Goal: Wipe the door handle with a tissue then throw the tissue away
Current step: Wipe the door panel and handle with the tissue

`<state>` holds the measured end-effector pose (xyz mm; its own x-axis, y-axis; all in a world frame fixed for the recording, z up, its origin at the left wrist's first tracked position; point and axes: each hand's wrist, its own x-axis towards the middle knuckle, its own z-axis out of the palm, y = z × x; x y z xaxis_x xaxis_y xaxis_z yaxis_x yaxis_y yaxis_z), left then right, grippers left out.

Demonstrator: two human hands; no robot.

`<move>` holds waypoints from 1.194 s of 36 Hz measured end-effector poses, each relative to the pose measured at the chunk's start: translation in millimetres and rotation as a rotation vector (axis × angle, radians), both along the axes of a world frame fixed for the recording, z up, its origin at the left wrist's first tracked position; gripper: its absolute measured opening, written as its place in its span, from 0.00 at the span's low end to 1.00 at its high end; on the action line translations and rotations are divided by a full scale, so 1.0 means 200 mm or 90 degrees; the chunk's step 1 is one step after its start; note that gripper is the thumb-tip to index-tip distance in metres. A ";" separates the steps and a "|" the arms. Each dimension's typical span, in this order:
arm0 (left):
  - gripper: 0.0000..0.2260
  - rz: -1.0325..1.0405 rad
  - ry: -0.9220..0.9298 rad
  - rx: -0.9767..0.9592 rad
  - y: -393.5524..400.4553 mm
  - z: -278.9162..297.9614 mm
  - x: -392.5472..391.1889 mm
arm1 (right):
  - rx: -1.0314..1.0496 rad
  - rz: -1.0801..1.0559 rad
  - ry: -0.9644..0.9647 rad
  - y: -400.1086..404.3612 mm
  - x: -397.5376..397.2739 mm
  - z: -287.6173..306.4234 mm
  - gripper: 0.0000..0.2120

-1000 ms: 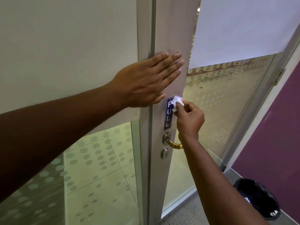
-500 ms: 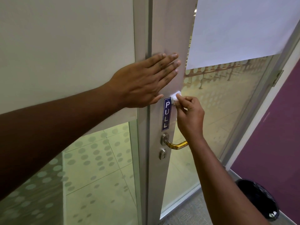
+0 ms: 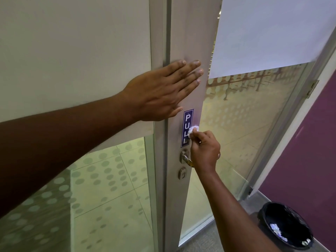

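The tissue (image 3: 193, 132) is a small white crumpled wad, pinched in the fingertips of the right hand (image 3: 204, 150) and pressed on the lower half of the blue PULL sign (image 3: 187, 128), above the handle (image 3: 185, 158). The left hand (image 3: 161, 91) lies flat, fingers straight, on the door (image 3: 185, 33). A black bin (image 3: 286, 225) stands lower right.

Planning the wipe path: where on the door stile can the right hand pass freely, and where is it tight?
Free: the bare stile strip below the keyhole, and the stile above the left hand. Tight: between that flat left hand and the handle, where the PULL sign, tissue and right hand crowd together.
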<state>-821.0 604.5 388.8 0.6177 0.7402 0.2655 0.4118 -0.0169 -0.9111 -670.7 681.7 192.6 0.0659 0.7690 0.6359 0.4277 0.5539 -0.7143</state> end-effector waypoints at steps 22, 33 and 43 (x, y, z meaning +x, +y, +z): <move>0.34 0.013 0.013 0.003 0.01 0.00 0.00 | 0.081 0.000 0.037 0.03 -0.05 0.18 0.05; 0.34 0.005 0.010 0.004 0.00 0.00 0.00 | 0.027 -0.015 0.032 0.02 -0.04 0.15 0.04; 0.34 0.009 0.016 0.002 0.00 0.00 0.00 | 0.103 0.026 0.029 0.03 -0.03 0.33 0.04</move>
